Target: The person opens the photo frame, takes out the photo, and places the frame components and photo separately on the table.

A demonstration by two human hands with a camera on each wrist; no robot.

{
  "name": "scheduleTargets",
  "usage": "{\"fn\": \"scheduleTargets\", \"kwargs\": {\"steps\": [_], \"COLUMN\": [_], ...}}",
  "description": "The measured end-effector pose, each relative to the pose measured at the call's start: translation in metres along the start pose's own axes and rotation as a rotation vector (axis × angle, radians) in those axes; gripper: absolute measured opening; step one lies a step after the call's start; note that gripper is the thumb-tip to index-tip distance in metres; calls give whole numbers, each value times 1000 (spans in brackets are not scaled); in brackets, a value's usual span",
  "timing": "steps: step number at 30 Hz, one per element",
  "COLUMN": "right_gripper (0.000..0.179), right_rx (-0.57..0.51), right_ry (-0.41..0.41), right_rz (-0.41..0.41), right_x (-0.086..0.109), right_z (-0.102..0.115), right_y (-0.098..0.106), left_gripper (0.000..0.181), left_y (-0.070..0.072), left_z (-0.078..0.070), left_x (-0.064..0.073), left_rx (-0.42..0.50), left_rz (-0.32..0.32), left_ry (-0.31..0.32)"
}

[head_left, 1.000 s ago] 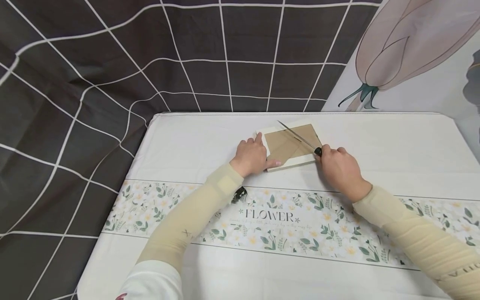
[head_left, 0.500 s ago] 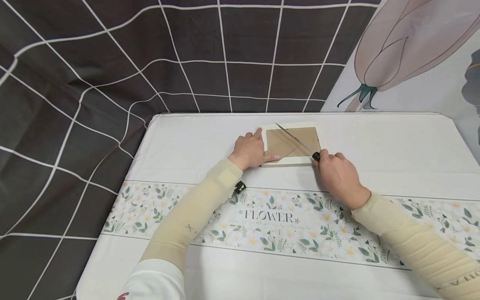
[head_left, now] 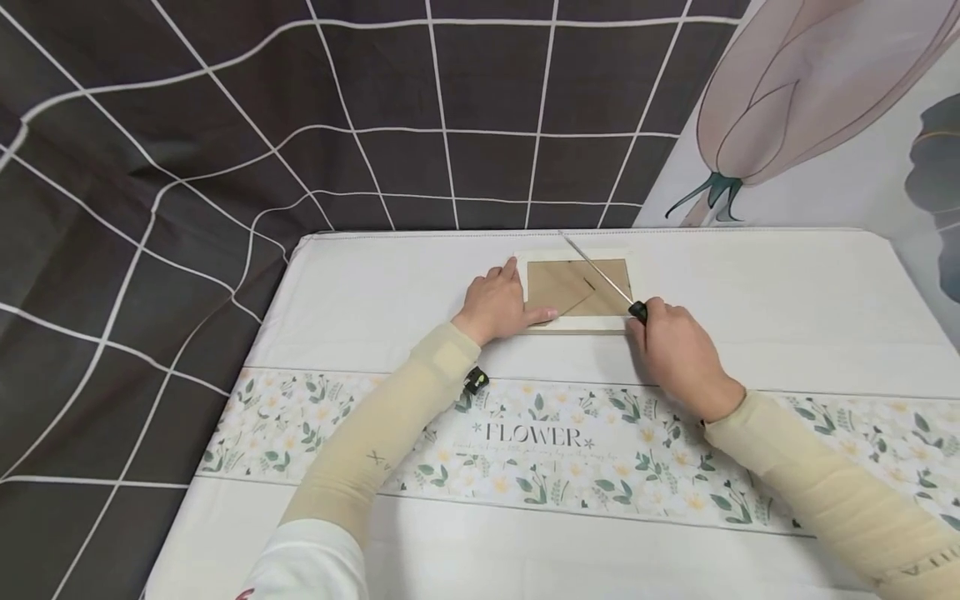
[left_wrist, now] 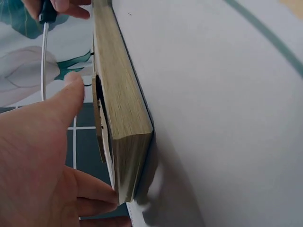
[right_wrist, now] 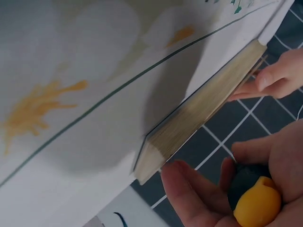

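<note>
A picture frame [head_left: 600,323] with a pale rim lies back up on the table, its brown backing board [head_left: 547,277] showing. My left hand [head_left: 497,302] rests on its left side, fingers extended at the far left corner and thumb over the near edge. Under that thumb, a thin brown flap [left_wrist: 98,118] stands slightly off the back in the left wrist view. My right hand [head_left: 686,354] grips a screwdriver [head_left: 602,272] by its handle, black with a yellow end [right_wrist: 258,203]. The metal shaft slants up and left across the frame, tip beyond its far edge in the head view.
The white tablecloth [head_left: 787,308] carries a flowered band with the word FLOWER. A small black object [head_left: 476,380] shows beside the left forearm. Behind the table hangs a dark cloth [head_left: 487,92] with white grid lines, and a flower-printed cloth [head_left: 765,125] at right.
The picture frame has turned slightly clockwise and now lies straighter to the table edge. The screwdriver's tip has shifted away toward the back. Both hands keep their places on frame and handle.
</note>
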State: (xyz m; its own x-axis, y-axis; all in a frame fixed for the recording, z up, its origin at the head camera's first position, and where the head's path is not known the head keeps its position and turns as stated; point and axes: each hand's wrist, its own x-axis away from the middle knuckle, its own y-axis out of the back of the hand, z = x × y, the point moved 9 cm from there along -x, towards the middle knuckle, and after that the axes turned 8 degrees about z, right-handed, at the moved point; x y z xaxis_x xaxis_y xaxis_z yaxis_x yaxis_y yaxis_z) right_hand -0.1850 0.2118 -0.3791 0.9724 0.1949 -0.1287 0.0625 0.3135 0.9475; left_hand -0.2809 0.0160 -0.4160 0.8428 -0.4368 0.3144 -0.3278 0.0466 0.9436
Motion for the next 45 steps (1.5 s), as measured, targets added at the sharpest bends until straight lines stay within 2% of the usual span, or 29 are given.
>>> {"fn": "scheduleTargets", "kwargs": {"steps": [4,8,11,14,20,24,26,32,38,45], "right_gripper": [26,27,34,40,40,40,41,41,41,42], "right_rx": [-44,-168,-348,-560,-1017,-1168,-1164,-990,-903,-622], "right_ry": [-33,-62,-122,-185,-269,-308,-321,-319,-295,-247], "right_rz": [6,175,344,444,563,597,592,558,538,509], "right_x": [5,8,9,11,18,21,21,22,22,16], "right_z": [-5,-7,-9,-11,-1,5,5,2,3,3], "right_y": [4,-2,-14,-24,-41,-46,-47,-47,-46,-38], "left_gripper": [108,119,128,134,132,129,127,128,128,129], "left_y": [0,3,4,5,3,3,4,5,4,4], "left_z": [-1,0,4,7,7,7,6,5,5,4], "left_x": [-4,-12,-16,-20,-23,-23,-23,-22,-24,-24], "left_rx": [90,162,206,207,176,165,151,114,91,74], "left_rz": [-35,-10,64,133,219,221,219,217,203,203], "left_ry": [-78,-167,-198,-237,-293,-284,-280,-265,-252,-246]}}
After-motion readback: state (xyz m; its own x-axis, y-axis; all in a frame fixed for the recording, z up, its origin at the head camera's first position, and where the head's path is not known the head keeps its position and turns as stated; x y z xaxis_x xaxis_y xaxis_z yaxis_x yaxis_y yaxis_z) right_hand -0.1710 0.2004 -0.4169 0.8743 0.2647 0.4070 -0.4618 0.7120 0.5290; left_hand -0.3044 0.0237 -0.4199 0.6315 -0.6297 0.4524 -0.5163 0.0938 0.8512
